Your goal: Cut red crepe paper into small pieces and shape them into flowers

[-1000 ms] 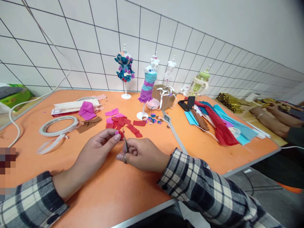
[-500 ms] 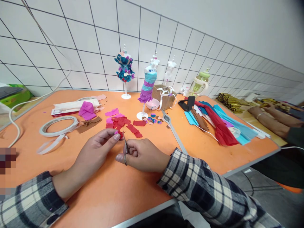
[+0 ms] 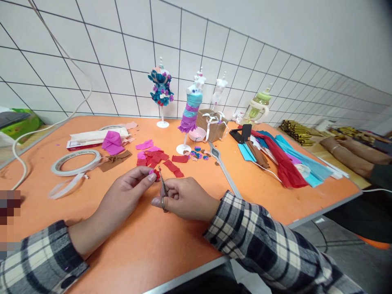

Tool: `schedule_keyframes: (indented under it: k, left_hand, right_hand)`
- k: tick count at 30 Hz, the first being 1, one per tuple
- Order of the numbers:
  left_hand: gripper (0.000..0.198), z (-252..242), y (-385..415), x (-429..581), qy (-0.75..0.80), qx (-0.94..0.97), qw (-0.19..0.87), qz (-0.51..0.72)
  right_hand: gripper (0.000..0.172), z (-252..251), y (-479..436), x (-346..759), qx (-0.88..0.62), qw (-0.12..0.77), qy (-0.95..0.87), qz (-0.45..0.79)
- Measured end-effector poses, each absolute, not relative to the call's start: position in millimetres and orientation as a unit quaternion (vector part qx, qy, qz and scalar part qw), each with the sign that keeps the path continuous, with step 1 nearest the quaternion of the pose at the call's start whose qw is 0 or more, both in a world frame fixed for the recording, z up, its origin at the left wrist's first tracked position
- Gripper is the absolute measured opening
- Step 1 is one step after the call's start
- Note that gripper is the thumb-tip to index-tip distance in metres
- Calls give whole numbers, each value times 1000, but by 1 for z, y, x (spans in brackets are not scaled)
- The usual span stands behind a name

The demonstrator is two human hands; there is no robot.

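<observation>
Between the thumb and fingers of my left hand (image 3: 133,185) is a small piece of red and pink crepe paper (image 3: 157,174), partly covered by the fingertips. My right hand (image 3: 186,198) has its fingers in the loops of small scissors (image 3: 163,188), whose blades point up beside the paper's right edge. Just beyond both hands lie torn red crepe paper pieces (image 3: 174,168) and pink scraps (image 3: 144,144). Farther back stands a small dress form in a blue and purple paper dress (image 3: 192,110), with small paper flowers (image 3: 198,154) scattered by its base.
Double-sided tape (image 3: 76,162) and a brown paper scrap (image 3: 115,160) lie left. Behind are a flower-covered dress form (image 3: 161,87), a pink bowl (image 3: 197,134) and a cardboard box (image 3: 214,124). Folded crepe paper (image 3: 280,159) and a bottle (image 3: 257,108) are right. Another person's arms (image 3: 352,151) rest far right.
My right hand and the scissors have shifted slightly up and to the right, and the blades have changed angle a little. My left hand keeps its pinch on the paper.
</observation>
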State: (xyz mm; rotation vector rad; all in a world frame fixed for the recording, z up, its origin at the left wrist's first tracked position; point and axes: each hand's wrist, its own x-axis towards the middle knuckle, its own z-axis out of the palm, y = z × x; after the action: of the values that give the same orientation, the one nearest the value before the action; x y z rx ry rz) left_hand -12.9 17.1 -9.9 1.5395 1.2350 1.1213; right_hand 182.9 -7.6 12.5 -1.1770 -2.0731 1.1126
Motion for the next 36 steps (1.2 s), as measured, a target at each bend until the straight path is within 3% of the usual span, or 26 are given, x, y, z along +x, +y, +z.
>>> schedule_keyframes:
  k: [5,9,12,20,23,26,28,32,36]
  left_hand:
    - [37,-10,18,-12,492,614,424,449]
    - [38,-9,19,-12,498,617,417,445]
    - [42,-5,18,-13,525,608,391,450]
    - [53,-2,17,-15,588,598,362,407]
    - [53,-3,18,-13,588,596,366,405]
    - [53,-2,18,-11,587,595,377,400]
    - [51,-1,18,-9,580,600,388,392]
    - [47,1,17,-7,564,620,397,373]
    - [44,0,17,-5,532,661,398,349]
  right_hand:
    - [32,6,-4,183,-412,274,-738,458]
    - [18,4,-2,183,-425,298,-731,442]
    - [33,6,2,188,-481,308,-724,387]
    - [30,4,18,208,-539,180,-784,248]
    - [35,-1,21,208,-540,129,-783,280]
    - [59,-2,22,208,-552,109,-744,361]
    - [57,0,22,209,-540,107,-716,429]
    - [19,1,23,205,-512,224,-700,445]
    - [24,-1,20,196,-445,360,-639,514]
